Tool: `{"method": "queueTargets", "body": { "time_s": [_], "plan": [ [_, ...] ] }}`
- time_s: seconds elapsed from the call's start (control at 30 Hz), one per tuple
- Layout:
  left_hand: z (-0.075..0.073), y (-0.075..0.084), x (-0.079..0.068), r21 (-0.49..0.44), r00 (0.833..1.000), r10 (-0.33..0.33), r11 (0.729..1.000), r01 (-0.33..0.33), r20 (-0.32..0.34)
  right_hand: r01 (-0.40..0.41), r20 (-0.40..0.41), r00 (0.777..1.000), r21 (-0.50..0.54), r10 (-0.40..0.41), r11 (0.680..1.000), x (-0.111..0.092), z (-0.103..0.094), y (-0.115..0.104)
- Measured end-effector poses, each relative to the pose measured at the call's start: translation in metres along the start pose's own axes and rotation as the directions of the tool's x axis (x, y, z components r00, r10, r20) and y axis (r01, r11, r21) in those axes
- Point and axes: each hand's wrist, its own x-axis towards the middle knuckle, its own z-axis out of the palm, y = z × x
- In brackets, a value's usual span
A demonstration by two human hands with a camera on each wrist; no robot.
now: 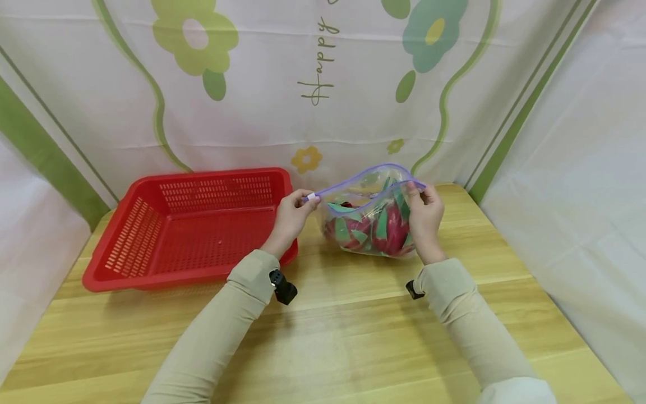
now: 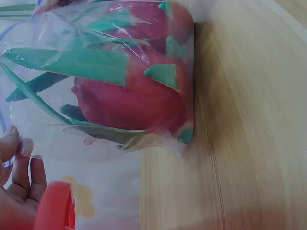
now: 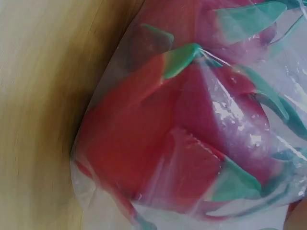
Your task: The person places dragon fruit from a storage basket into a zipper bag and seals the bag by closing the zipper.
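Bag: clear plastic, stands on the bench right of centre, in front of the printed cloth; mouth gaping, its front and back edges apart in the middle.
Zip: purple rim along the mouth of the bag; white slider at its left end.
Contents: two dragon fruits that I can make out, red with green scales, side by side and low in the bag; long green tips point up toward the mouth.
Left hand: my left hand pinches the rim's left end beside the slider, thumb and forefinger closed together, other fingers loosely bent.
Right hand: my right hand grips the right end of the rim, thumb on the near side, fingers bent behind; the right wrist view barely shows it.
Handling: to my judgement, best to draw the two ends evenly apart so the edges lie flat and level; slack would let the film buckle.
Tips: worth keeping the green points below the zip; one caught between the edges could spoil the seal.
Weight: fruits probably best left borne by the bench, so the thin film takes little strain.
Beside: red basket to the left, apart from the bag, partly behind my left forearm.
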Motion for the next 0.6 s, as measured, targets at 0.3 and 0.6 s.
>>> {"method": "queueTargets", "body": {
  "time_s": [0.3,0.6],
  "plan": [
    [-0.005,0.003,-0.001,-0.010,0.997,0.039,0.999,-0.039,-0.060,0.066,-0.053,0.997,0.145,-0.059,0.987,0.006,-0.004,-0.016],
    [-0.006,0.013,-0.002,-0.054,0.988,0.112,0.992,-0.118,-0.104,0.062,-0.077,0.996,0.178,-0.049,0.982,0.018,-0.003,-0.027]
  ]
}}
